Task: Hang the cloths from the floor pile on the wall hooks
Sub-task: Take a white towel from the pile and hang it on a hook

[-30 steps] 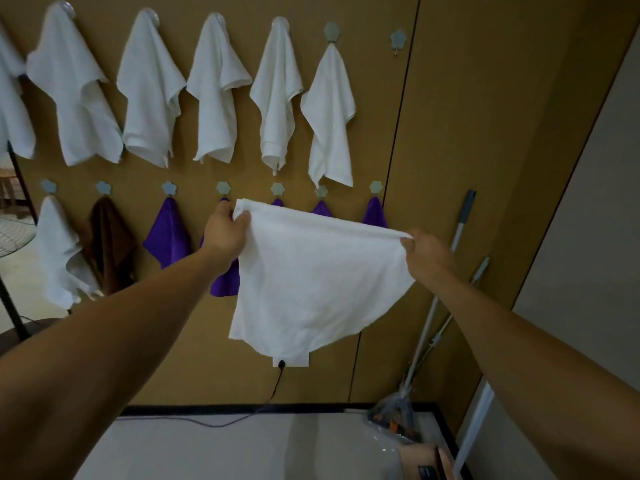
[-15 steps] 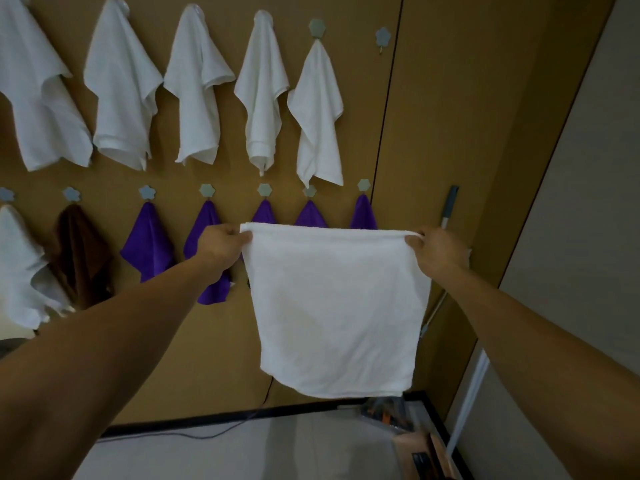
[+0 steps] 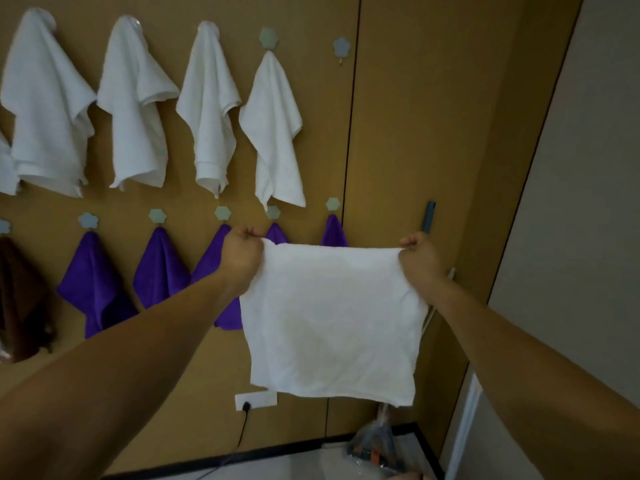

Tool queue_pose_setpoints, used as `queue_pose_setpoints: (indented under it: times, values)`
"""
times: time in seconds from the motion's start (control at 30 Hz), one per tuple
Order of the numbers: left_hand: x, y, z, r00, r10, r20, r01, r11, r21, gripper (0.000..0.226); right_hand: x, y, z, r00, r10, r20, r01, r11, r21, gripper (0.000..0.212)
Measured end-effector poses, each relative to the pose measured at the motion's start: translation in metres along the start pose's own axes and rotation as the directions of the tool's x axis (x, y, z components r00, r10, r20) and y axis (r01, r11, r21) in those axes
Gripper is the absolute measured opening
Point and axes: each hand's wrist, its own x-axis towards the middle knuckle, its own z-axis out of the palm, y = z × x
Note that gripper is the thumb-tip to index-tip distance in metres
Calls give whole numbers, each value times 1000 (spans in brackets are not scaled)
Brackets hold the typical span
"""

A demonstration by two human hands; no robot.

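Two hands of mine hold one white cloth (image 3: 332, 317) spread flat in front of the wall. My left hand (image 3: 242, 261) grips its top left corner with curled fingers, and my right hand (image 3: 420, 258) pinches the top right corner. The cloth hangs straight down between them. Behind it a row of purple cloths (image 3: 93, 282) hangs on hooks. Above is a row of white cloths (image 3: 273, 133), with a hook (image 3: 341, 46) just right of them.

Cloth (image 3: 332, 317) spans left hand (image 3: 240, 258) to right hand (image 3: 420, 259); hook (image 3: 341, 46) above, on wall (image 3: 415, 116) behind
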Motion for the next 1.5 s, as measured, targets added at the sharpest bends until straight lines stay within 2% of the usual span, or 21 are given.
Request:
queue_pose_setpoints:
  times: [0.1, 0.13, 0.2, 0.27, 0.33, 0.4, 0.47, 0.53, 0.6, 0.67, 0.73, 0.8, 0.9, 0.93, 1.03, 1.1, 1.27, 1.4, 1.5]
  values:
    - [11, 19, 34, 985, 79, 152, -86, 995, 43, 23, 29, -6, -10, 981, -41, 191, 27, 997, 75, 14]
    - [15, 25, 42, 965, 93, 245, -120, 988, 96, 34, 36, -6, -17, 957, -58, 286, 36, 996, 84, 12]
    - [23, 36, 53, 902, 67, 427, -185, 953, 241, 53, 50, -4, -30, 907, -68, 416, 53, 997, 48, 27]
    - [31, 43, 65, 823, -26, 567, -248, 882, 400, 51, 67, 2, -38, 894, -75, 441, 89, 996, -12, 45]
    - [42, 45, 80, 791, -78, 606, -269, 847, 459, 40, 84, 6, -38, 909, -111, 401, 120, 993, 2, 46]
    - [55, 43, 95, 847, -6, 531, -220, 906, 361, 36, 98, 7, -34, 927, -142, 347, 119, 989, 87, 40]
    - [68, 42, 109, 905, 54, 422, -141, 974, 178, 37, 113, 4, -28, 930, -179, 322, 126, 976, 179, 41]
    - [81, 43, 124, 924, 63, 378, -73, 997, 11, 34, 131, -2, -19, 932, -220, 288, 156, 960, 232, 39]
    - [97, 48, 141, 923, 34, 382, 19, 991, -133, 22, 151, -13, -10, 932, -261, 253, 212, 956, 205, 37]
    - [118, 54, 156, 926, 47, 375, 27, 981, -191, 16, 171, -24, -1, 928, -296, 226, 260, 950, 173, 27]
    - [142, 62, 167, 931, 117, 345, -68, 986, -152, 20, 194, -34, 5, 914, -305, 268, 261, 947, 188, 10]
    - [168, 71, 175, 921, 195, 336, -175, 980, -91, 18, 218, -47, 10, 895, -301, 328, 256, 951, 175, 22]
    - [204, 86, 183, 897, 248, 365, -244, 968, -59, 7, 250, -67, 19, 881, -335, 335, 309, 942, 130, 3]
    - [214, 92, 185, 882, 259, 395, -260, 964, -51, 6, 259, -74, 23, 880, -350, 321, 332, 937, 113, 8]
    - [245, 107, 187, 823, 361, 440, -401, 916, -2, 24, 290, -93, 32, 883, -398, 250, 383, 918, 106, 15]
    - [269, 118, 190, 815, 424, 395, -467, 884, 12, 24, 315, -105, 41, 884, -436, 168, 426, 900, 92, 21]
    - [327, 156, 203, 833, 501, 235, -513, 858, -9, 21, 376, -141, 63, 852, -523, 4, 523, 852, -29, 28]
    - [372, 181, 217, 809, 575, 122, -585, 808, 70, 17, 427, -167, 78, 833, -546, -94, 546, 837, -26, 28]
    - [409, 204, 224, 758, 652, 33, -649, 747, 144, 18, 462, -191, 87, 805, -578, -134, 574, 815, -71, 22]
